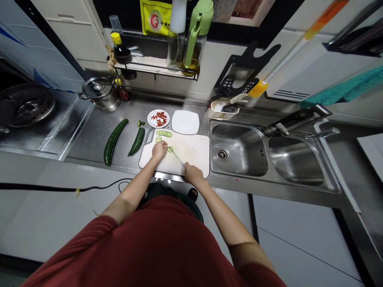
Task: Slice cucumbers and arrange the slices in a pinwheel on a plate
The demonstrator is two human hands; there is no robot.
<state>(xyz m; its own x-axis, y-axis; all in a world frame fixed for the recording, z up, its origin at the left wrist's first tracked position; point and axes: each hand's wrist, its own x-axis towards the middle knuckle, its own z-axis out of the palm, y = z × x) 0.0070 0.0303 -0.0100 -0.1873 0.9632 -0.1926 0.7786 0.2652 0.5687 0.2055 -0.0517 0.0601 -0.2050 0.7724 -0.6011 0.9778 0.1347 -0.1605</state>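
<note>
Knife with narrow, pale metal blade — handle gripped in my right hand, blade slanting over white rectangular cutting board. Round pale-green cucumber slice at its tip. My left hand just beside, fingers bent — cannot tell whether they hold anything. Row of round pale-green slices near board's far edge.
</note>
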